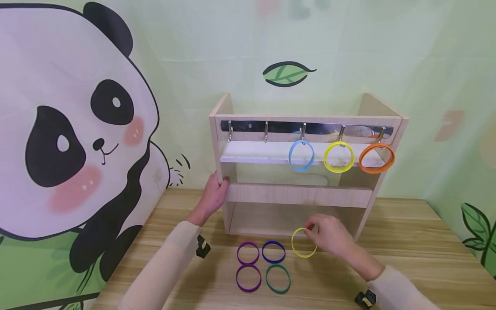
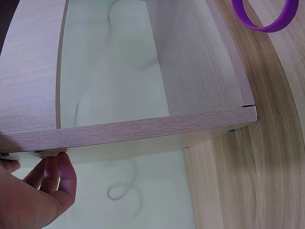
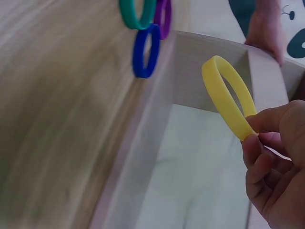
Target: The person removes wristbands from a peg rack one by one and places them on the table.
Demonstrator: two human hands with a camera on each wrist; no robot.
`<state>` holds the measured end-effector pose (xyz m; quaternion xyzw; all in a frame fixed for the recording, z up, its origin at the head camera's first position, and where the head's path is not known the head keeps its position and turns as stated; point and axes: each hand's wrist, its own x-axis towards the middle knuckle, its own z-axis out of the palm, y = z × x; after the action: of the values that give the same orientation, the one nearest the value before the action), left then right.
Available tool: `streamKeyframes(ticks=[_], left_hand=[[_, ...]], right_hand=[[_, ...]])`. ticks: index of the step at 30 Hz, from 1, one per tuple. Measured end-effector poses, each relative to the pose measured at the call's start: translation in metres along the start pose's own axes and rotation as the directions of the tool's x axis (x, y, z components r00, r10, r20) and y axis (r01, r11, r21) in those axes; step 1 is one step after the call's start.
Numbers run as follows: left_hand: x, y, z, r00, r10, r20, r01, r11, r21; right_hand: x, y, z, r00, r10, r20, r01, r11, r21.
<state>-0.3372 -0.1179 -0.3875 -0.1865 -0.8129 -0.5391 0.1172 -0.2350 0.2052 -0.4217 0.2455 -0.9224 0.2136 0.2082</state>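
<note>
My right hand [image 1: 329, 234] pinches a yellow wristband [image 3: 221, 98] between thumb and fingers, in front of the rack's lower opening. At the left side panel of a small wooden rack [image 1: 298, 193], my left hand [image 1: 214, 193] holds the panel's edge; its fingertips touch the panel in the left wrist view. A metal hook strip [image 1: 286, 128] runs across the rack's top. From its hooks hang a light blue wristband [image 1: 289, 160], a yellow one [image 1: 326, 161] and an orange one [image 1: 361, 162]. The two leftmost hooks are bare.
On the table [image 1: 186, 275], before the rack, lie two purple wristbands [image 1: 238, 279], a dark blue one [image 1: 263, 256] and a green one [image 1: 267, 284]. Behind stands a pale green backdrop [image 1: 186, 77] with a large panda [image 1: 58, 86].
</note>
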Motion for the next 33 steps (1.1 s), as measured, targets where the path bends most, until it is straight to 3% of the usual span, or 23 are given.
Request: streamKeyframes(ticks=[9,19,26,33], left_hand=[[0.0,0.0,0.001,1.0,-0.016,-0.014,0.017,1.0,0.022],[0.0,-0.001,0.001,1.0,-0.007,-0.014,0.008,1.0,0.02],[-0.001,-0.001,0.001,0.999,-0.026,-0.03,0.028,0.998,0.063],[-0.001,-0.002,0.001,0.999,-0.023,-0.028,0.024,0.999,0.048]], right_hand=[[-0.006,0.009,0.015,0.995,0.06,0.076,-0.063,0.997,0.046],[-0.008,0.024,0.027,0.994,0.047,0.097,-0.052,0.997,0.057],[-0.007,0.029,0.035,0.984,0.068,0.163,-0.084,0.992,0.093],[-0.008,0.035,0.044,0.979,0.049,0.199,-0.074,0.99,0.119]])
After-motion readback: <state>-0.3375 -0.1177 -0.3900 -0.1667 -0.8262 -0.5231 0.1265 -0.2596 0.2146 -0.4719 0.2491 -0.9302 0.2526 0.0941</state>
